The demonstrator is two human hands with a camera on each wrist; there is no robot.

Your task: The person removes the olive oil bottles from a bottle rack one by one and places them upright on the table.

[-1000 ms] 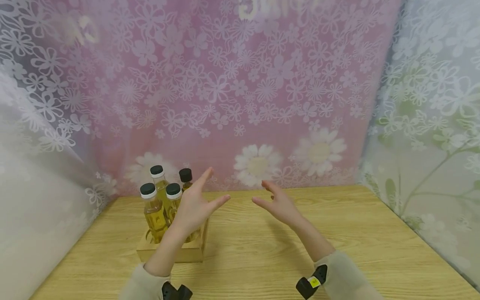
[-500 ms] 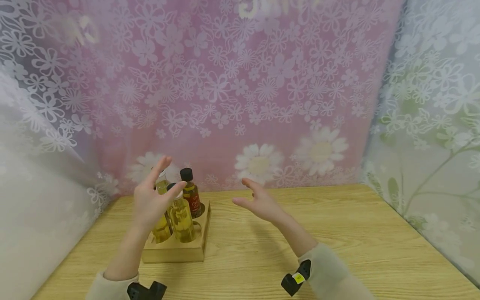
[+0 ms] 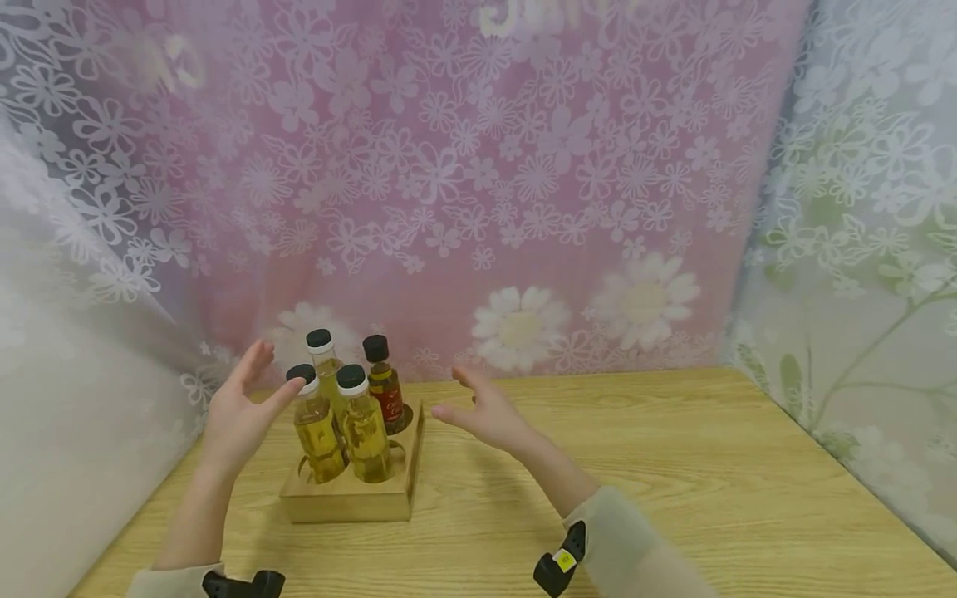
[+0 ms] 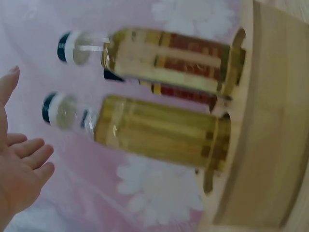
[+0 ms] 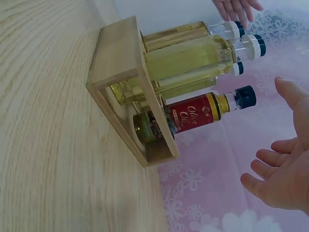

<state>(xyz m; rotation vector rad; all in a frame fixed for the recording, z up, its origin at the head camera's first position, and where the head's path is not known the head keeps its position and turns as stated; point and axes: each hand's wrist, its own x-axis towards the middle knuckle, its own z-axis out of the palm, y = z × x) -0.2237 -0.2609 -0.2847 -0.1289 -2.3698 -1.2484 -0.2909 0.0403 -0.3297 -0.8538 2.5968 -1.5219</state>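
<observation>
A wooden bottle rack stands on the left part of the table, holding several upright bottles. Two front bottles of yellow oil, a left one and a right one, have dark caps with white collars. Behind them are a similar oil bottle and a smaller olive oil bottle with a red label and black cap. My left hand is spread in the air at the rack's left, its thumb overlapping the front left cap in the head view. To the rack's right hovers my right hand, fingers extended, holding nothing.
The wood-grain table runs back to a pink floral curtain. Pale curtains hang at the left and right sides. Black cameras are strapped to both wrists.
Both hands have moved left. The left hand has passed from in front of the bottles to the rack's left side, uncovering them; the right hand has come closer to the rack.
</observation>
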